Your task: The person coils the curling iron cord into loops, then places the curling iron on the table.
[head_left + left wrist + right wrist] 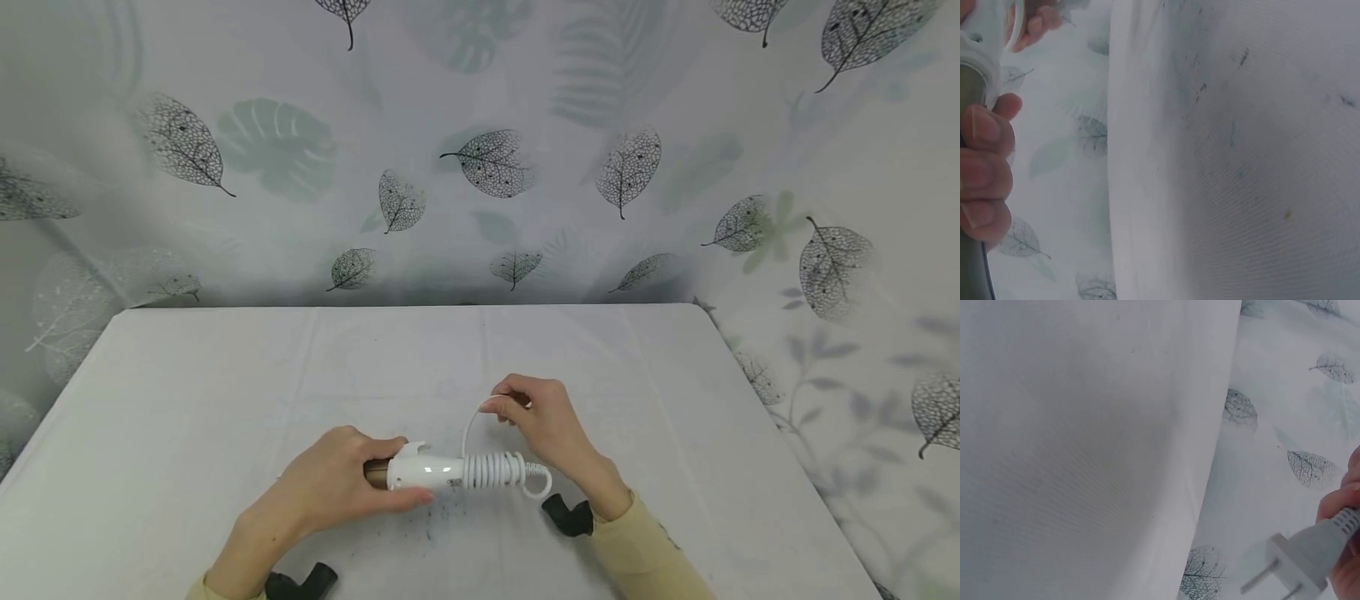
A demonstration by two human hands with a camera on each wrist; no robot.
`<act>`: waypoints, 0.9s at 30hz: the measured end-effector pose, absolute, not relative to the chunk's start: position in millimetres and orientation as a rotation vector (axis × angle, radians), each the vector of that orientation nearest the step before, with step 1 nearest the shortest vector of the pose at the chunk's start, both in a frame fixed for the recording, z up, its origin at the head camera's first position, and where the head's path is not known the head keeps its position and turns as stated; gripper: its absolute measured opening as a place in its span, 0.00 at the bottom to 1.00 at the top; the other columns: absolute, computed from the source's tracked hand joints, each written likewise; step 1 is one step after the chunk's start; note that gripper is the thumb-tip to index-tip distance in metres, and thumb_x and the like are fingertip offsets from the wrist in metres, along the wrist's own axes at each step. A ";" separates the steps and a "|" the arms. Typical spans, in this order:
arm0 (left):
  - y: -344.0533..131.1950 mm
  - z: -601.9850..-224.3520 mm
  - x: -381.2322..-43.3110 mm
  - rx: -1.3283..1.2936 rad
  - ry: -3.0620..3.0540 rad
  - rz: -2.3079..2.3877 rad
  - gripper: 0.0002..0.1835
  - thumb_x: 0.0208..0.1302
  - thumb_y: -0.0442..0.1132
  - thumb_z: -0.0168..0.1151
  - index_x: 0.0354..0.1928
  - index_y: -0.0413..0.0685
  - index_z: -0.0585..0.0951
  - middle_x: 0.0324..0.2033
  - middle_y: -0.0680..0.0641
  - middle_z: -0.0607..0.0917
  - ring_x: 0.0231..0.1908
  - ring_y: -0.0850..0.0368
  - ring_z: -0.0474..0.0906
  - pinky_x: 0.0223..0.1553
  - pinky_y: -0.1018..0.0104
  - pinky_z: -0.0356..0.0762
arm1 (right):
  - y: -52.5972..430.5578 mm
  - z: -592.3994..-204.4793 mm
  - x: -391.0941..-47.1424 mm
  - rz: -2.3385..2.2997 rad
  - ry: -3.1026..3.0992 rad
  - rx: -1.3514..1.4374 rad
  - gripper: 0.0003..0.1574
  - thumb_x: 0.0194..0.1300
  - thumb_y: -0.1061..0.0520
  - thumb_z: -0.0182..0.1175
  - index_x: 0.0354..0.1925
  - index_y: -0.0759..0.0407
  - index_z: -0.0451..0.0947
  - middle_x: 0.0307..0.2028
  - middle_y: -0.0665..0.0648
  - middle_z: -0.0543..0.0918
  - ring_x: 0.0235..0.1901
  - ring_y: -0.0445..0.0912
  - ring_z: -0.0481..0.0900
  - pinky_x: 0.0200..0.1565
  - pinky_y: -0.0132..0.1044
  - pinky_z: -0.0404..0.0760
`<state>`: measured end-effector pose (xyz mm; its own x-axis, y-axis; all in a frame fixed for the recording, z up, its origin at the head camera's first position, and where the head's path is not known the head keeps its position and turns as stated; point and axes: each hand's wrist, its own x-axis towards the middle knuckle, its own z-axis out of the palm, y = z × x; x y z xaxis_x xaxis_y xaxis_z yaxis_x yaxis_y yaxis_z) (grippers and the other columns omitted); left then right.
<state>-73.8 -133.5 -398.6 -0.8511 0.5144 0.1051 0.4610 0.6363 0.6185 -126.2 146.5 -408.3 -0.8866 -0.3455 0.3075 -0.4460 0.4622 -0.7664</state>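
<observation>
A white curling iron (424, 472) with a bronze-coloured barrel (969, 265) lies sideways in front of me. My left hand (330, 479) grips it around the barrel, thumb along the near side of the white body. The white cord (491, 472) is wound in several coils around the handle. From these coils a loose length rises to my right hand (551, 421), which pinches it above and right of the handle. In the right wrist view the two-pin plug (1310, 556) sticks out from the right fingers. Most of the left palm is hidden behind the barrel.
A white-covered table (225, 375) stretches out under both hands, with small dark marks on its cloth. Leaf-patterned fabric (480, 100) hangs behind and beside it. Black wrist pieces (567, 515) sit at both sleeves.
</observation>
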 end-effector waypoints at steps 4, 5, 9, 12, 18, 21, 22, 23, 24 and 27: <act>-133.5 -398.9 -74.3 0.821 2.806 0.941 0.27 0.53 0.72 0.66 0.37 0.58 0.85 0.17 0.70 0.72 0.18 0.77 0.65 0.20 0.76 0.66 | 147.0 -406.0 -125.6 1.436 -2.566 0.712 0.05 0.58 0.58 0.72 0.29 0.53 0.84 0.21 0.46 0.79 0.22 0.38 0.75 0.26 0.31 0.73; -133.5 -399.1 -74.5 0.825 2.812 0.927 0.26 0.53 0.72 0.66 0.36 0.59 0.84 0.17 0.69 0.70 0.18 0.77 0.64 0.20 0.76 0.66 | 146.9 -405.5 -125.3 1.443 -2.558 0.720 0.05 0.58 0.58 0.72 0.30 0.54 0.84 0.22 0.46 0.80 0.22 0.38 0.75 0.26 0.31 0.74; -133.7 -399.2 -74.9 0.823 2.833 0.872 0.25 0.52 0.73 0.65 0.33 0.62 0.82 0.15 0.69 0.68 0.17 0.76 0.62 0.20 0.77 0.64 | 146.7 -404.2 -124.2 1.497 -2.518 0.760 0.04 0.58 0.58 0.72 0.30 0.55 0.85 0.24 0.48 0.83 0.24 0.37 0.77 0.27 0.31 0.76; -134.1 -399.0 -75.0 0.814 2.841 0.839 0.26 0.52 0.74 0.65 0.33 0.61 0.82 0.15 0.68 0.67 0.17 0.75 0.61 0.20 0.76 0.63 | 147.2 -403.9 -123.6 1.521 -2.488 0.807 0.03 0.58 0.59 0.72 0.31 0.55 0.86 0.25 0.49 0.84 0.24 0.38 0.78 0.28 0.32 0.77; -133.7 -400.1 -75.8 0.787 2.843 0.786 0.25 0.53 0.74 0.64 0.27 0.62 0.76 0.14 0.65 0.63 0.17 0.73 0.58 0.20 0.76 0.59 | 147.8 -405.0 -123.8 1.495 -2.440 0.911 0.03 0.58 0.62 0.72 0.30 0.56 0.86 0.21 0.50 0.81 0.20 0.36 0.72 0.24 0.30 0.72; -133.0 -401.5 -76.6 0.787 2.849 0.767 0.26 0.54 0.74 0.63 0.25 0.62 0.73 0.14 0.65 0.61 0.16 0.72 0.57 0.20 0.76 0.57 | 147.0 -403.9 -123.3 1.491 -2.421 0.948 0.02 0.59 0.62 0.71 0.30 0.57 0.86 0.20 0.48 0.79 0.20 0.35 0.71 0.23 0.29 0.70; -132.8 -401.9 -76.8 0.787 2.852 0.765 0.26 0.54 0.74 0.63 0.24 0.62 0.72 0.14 0.64 0.60 0.16 0.72 0.56 0.19 0.76 0.56 | 146.6 -403.0 -122.8 1.495 -2.417 0.960 0.02 0.59 0.61 0.71 0.30 0.57 0.86 0.20 0.48 0.79 0.20 0.35 0.71 0.23 0.29 0.70; -132.4 -402.1 -76.7 0.783 2.859 0.755 0.26 0.54 0.74 0.63 0.24 0.62 0.72 0.14 0.64 0.60 0.16 0.72 0.56 0.20 0.75 0.55 | 146.2 -402.1 -122.0 1.502 -2.415 0.972 0.02 0.60 0.61 0.71 0.31 0.56 0.86 0.20 0.48 0.79 0.20 0.35 0.71 0.23 0.29 0.70; -132.0 -402.4 -76.8 0.777 2.865 0.752 0.26 0.54 0.74 0.63 0.24 0.62 0.72 0.14 0.64 0.59 0.16 0.72 0.55 0.19 0.75 0.54 | 145.8 -400.8 -121.0 1.514 -2.414 0.981 0.02 0.61 0.60 0.70 0.31 0.56 0.86 0.20 0.47 0.79 0.20 0.35 0.72 0.23 0.29 0.70; -130.7 -403.3 -76.9 0.743 2.884 0.733 0.26 0.53 0.75 0.63 0.24 0.62 0.74 0.14 0.64 0.59 0.16 0.71 0.55 0.19 0.75 0.53 | 144.3 -397.0 -118.3 1.544 -2.417 1.003 0.03 0.62 0.60 0.69 0.31 0.56 0.86 0.21 0.47 0.79 0.20 0.35 0.71 0.23 0.29 0.69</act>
